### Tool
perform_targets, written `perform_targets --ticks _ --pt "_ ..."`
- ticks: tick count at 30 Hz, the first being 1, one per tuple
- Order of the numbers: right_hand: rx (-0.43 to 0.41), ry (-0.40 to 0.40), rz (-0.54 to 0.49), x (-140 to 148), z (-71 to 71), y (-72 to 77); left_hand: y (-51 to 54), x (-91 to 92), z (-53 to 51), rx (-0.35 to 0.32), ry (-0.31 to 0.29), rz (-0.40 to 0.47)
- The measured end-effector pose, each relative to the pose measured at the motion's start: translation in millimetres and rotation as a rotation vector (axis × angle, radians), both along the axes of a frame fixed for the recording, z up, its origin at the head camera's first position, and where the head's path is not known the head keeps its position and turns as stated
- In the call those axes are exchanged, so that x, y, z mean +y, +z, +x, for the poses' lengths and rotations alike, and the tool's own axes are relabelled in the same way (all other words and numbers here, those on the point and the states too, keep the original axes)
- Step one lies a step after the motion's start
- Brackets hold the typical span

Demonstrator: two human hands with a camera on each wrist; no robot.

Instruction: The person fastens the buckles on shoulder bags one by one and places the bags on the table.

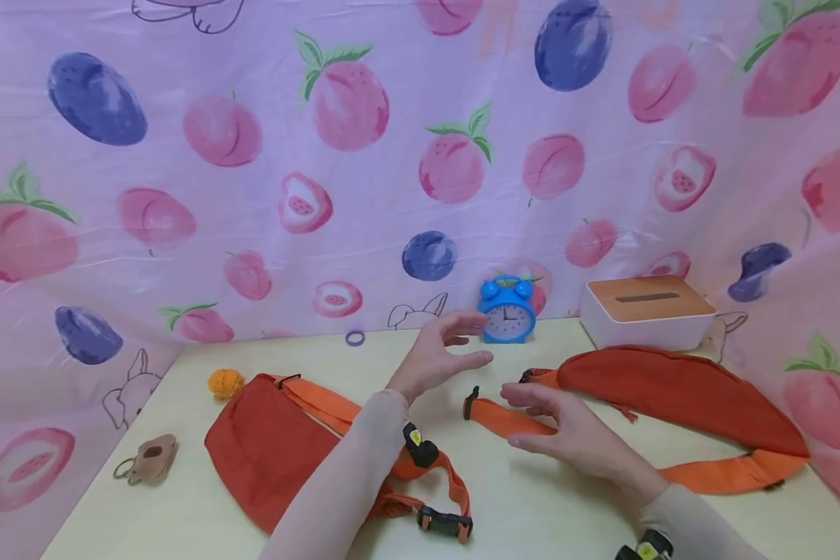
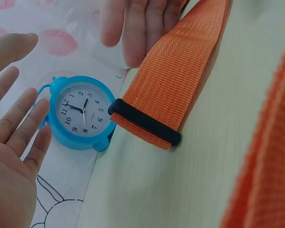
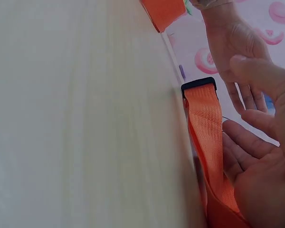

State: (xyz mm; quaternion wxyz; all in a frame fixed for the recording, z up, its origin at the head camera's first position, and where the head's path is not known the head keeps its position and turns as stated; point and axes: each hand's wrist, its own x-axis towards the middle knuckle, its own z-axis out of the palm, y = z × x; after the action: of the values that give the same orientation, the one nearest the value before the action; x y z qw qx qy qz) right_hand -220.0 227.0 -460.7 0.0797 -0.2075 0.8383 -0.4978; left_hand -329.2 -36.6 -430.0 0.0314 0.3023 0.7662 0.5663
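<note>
Two red waist bags lie on the table, the left one (image 1: 273, 447) with an orange strap and black buckle (image 1: 444, 523), the right one (image 1: 679, 393) with its strap end (image 1: 497, 418) pointing left. My left hand (image 1: 437, 354) hovers in front of the blue alarm clock (image 1: 506, 311), fingers spread and relaxed, holding nothing. Beside the right bag's strap end is my right hand (image 1: 567, 428), its fingers loosely extended; whether it touches the strap is unclear. The left wrist view shows the black slider (image 2: 145, 122) on that strap and my left hand (image 2: 16, 156) apart from it.
A white tissue box with a wooden lid (image 1: 647, 311) stands at the back right. At the back lies a small purple ring (image 1: 355, 337). On the left are an orange yarn ball (image 1: 225, 383) and a brown keychain pouch (image 1: 155, 459). A fruit-patterned cloth hangs behind the table.
</note>
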Motion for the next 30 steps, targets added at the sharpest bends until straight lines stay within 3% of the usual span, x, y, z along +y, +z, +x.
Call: perform_targets --ticks 8,17,23,30 --pt "-0.013 -0.024 0.099 3 -2.6 -3.4 -4.8 11.3 0.1 0.0 -0.054 -0.011" --pt "-0.053 -0.002 0.158 8 2.7 -3.9 -17.7 25.1 3.2 -0.052 -0.113 -0.046" --pt "-0.074 0.007 0.168 16 6.9 -1.3 -27.7 38.2 4.0 -0.095 -0.179 -0.119" --pt "-0.044 0.043 0.189 18 10.3 -0.1 -34.5 52.9 -1.4 -0.043 -0.243 -0.262"
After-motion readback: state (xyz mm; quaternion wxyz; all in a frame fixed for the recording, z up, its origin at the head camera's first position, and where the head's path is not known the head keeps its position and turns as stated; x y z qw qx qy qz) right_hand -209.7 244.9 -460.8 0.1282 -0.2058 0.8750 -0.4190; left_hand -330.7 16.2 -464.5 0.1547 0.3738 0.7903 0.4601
